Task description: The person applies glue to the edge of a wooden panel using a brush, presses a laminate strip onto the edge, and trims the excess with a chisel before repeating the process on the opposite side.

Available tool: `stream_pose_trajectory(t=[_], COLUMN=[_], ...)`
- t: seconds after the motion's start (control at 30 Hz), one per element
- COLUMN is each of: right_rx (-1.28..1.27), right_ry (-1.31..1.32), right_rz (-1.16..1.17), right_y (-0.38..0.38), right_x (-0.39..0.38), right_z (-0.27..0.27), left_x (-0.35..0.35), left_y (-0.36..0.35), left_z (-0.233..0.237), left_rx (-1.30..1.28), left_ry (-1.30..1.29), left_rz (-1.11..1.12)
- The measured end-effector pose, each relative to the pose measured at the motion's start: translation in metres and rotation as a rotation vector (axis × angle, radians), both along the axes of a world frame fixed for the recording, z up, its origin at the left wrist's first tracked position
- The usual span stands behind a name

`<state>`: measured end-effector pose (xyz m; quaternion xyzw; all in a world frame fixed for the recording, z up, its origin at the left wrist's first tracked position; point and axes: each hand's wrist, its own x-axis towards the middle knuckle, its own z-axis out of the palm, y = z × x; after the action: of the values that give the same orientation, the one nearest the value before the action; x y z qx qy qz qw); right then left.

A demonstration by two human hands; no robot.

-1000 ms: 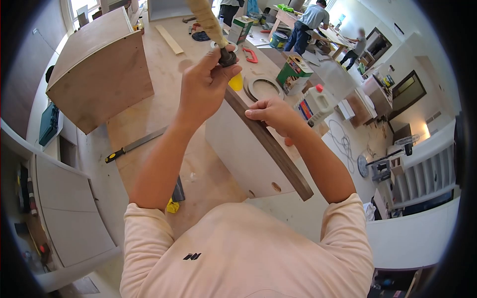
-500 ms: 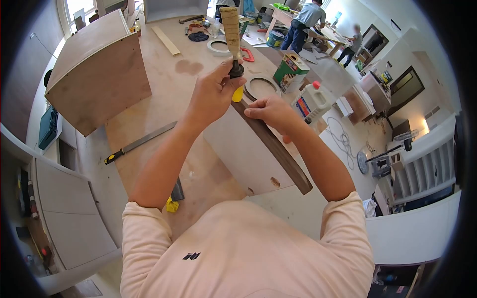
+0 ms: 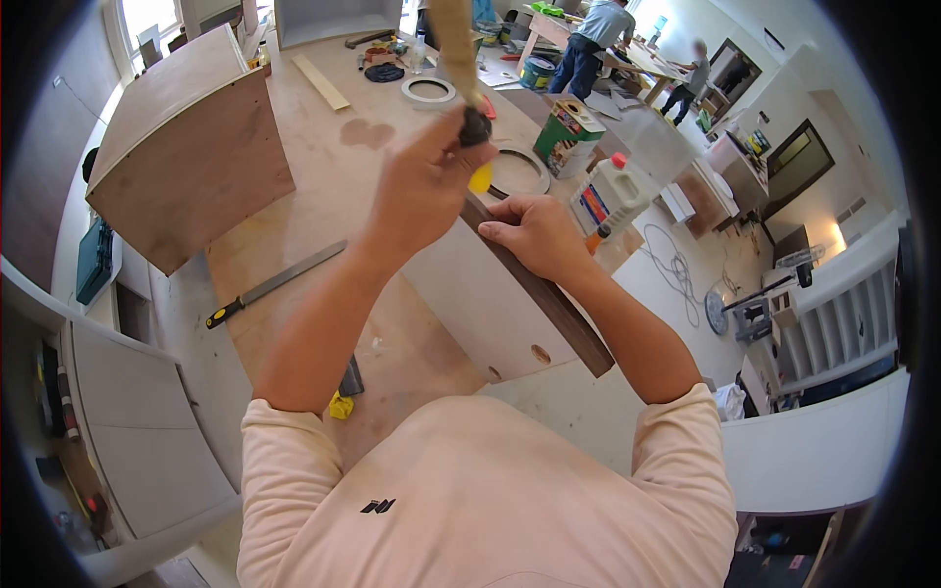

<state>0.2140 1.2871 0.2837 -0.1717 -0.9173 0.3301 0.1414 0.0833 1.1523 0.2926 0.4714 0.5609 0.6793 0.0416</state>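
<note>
My left hand (image 3: 421, 186) is closed around the black-and-yellow handle of a file-like tool (image 3: 454, 49). Its long tan blade points up and is blurred, so I cannot make out its surface. The yellow end of the handle hangs close to the far end of a dark brown edge on a pale panel (image 3: 470, 304). Curled over that brown edge is my right hand (image 3: 534, 233), thumb and fingers gripping it. Two round holes show near the panel's close end. Left of the panel, a flat file (image 3: 284, 277) with a black-and-yellow handle lies on the wooden worktop (image 3: 323, 216).
A wooden cabinet box (image 3: 196, 147) stands at left. Rolls of edging tape (image 3: 428, 91), a green can (image 3: 569, 135) and a white jug (image 3: 610, 196) with a red cap are farther off. An orange-handled tool (image 3: 598, 238) lies by my right wrist. Two people (image 3: 598, 44) work behind.
My left hand has come slightly lower and toward me with the tool, whose blade now blurs. My right hand stays on the brown edge. The view has shifted a little.
</note>
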Motion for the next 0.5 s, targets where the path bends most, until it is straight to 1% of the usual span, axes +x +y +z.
stream_pose_trajectory(t=[0.03, 0.1, 0.13, 0.17, 0.27, 0.33, 0.37, 0.43, 0.5], right_rx=[0.006, -0.001, -0.001, -0.005, -0.019, -0.008, -0.038, -0.104, -0.157], right_ry=[-0.006, -0.005, -0.001, -0.003, -0.027, -0.042, -0.027, -0.006, -0.048], right_rz=[-0.003, -0.002, -0.005, -0.005, -0.007, -0.006, -0.009, -0.021, -0.029], right_y=[0.0, -0.002, -0.001, 0.0, 0.0, 0.003, 0.006, 0.012, 0.008], right_x=[0.0, 0.004, 0.005, 0.007, 0.009, 0.007, 0.007, 0.01, 0.013], right_z=[-0.001, 0.002, 0.005, 0.007, 0.005, 0.004, 0.002, -0.006, -0.001], left_x=[0.0, 0.0, 0.0, 0.003, 0.001, -0.002, -0.002, -0.004, -0.003], left_y=[0.004, 0.005, 0.007, 0.0, 0.006, 0.009, 0.01, 0.007, 0.001], left_z=[-0.007, -0.01, -0.009, 0.002, 0.0, -0.009, -0.007, 0.0, 0.01], left_rx=[-0.042, -0.019, -0.003, -0.005, 0.075, -0.036, -0.087, -0.064, -0.017], left_ry=[0.001, 0.01, 0.019, 0.014, 0.019, 0.027, 0.037, 0.042, 0.04], left_rz=[-0.023, 0.007, 0.018, 0.023, -0.013, 0.022, 0.039, 0.052, 0.055])
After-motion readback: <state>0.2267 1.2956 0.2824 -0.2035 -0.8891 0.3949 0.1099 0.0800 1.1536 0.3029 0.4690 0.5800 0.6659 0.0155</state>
